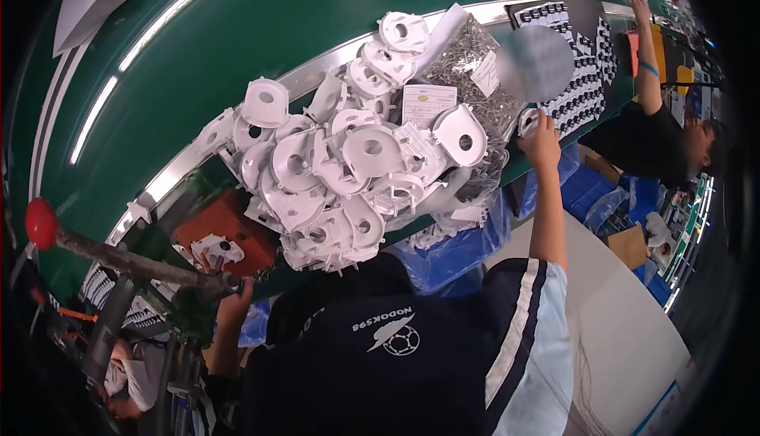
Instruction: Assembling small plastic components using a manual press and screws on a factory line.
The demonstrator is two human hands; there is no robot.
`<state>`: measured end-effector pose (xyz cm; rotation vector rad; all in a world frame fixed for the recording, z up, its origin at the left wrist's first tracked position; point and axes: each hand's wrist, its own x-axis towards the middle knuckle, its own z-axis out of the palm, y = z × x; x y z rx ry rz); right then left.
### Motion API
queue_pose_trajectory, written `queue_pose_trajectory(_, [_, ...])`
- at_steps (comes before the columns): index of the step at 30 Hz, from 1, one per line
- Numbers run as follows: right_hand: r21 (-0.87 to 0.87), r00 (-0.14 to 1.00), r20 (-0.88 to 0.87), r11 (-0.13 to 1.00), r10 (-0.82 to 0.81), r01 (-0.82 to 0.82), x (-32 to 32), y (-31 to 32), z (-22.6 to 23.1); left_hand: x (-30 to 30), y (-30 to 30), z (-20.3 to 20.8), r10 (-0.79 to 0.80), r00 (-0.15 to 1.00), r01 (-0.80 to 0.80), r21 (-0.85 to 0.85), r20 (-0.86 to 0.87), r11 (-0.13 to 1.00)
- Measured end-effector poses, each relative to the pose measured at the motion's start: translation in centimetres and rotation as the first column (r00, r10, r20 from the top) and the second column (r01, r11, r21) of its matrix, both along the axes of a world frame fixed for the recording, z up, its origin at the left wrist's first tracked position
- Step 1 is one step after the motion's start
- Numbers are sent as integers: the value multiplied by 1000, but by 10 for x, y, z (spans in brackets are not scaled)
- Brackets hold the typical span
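My right hand [541, 140] is stretched forward to the far edge of the bench, fingers closed on a small white plastic piece [527, 123] with a dark opening. On the left, my left hand [229, 297] is partly behind a press lever [131, 262]. Its fingertips meet the lower edge of a white plastic housing [215, 249] with a dark centre, in front of an orange-red bin [245, 238]. Between my hands rises a large heap of white plastic housings [372, 149], each with a round hole.
A clear bag of small metal pins [467, 64] lies behind the heap, near a paper label [428, 105]. Rows of black-and-white parts [582, 80] fill a sheet beside a blurred round patch. The lever ends in a red knob [41, 223]. Another person [649, 135] reaches in at right.
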<state>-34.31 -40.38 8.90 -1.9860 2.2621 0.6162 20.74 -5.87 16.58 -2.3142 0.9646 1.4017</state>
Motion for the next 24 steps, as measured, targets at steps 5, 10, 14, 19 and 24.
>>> queue_pose_trajectory(5, [-20, 993, 12, 993, -115, 115, 20, -4, 32, -2, -3, 3, 49, 999, -49, 2, -3, 999])
queue_pose_trajectory(10, [-273, 982, 189, 960, -6, 59, 56, 8, 93, -2, -8, 10, 95, 995, -95, 0, -11, 996])
queue_pose_trajectory(14, [-163, 841, 541, 983, 19, 82, 112, 25, 111, -3, -15, 14, 123, 992, -123, -1, -14, 992])
queue_pose_trajectory(19, [1, 700, 709, 992, 89, -128, 178, 41, 118, -6, -18, 16, 98, 995, -99, 32, 34, 995])
queue_pose_trajectory(24, [-148, 726, 660, 981, 194, -127, 190, 56, 114, -2, -10, 12, -40, 992, 44, -27, 116, 999])
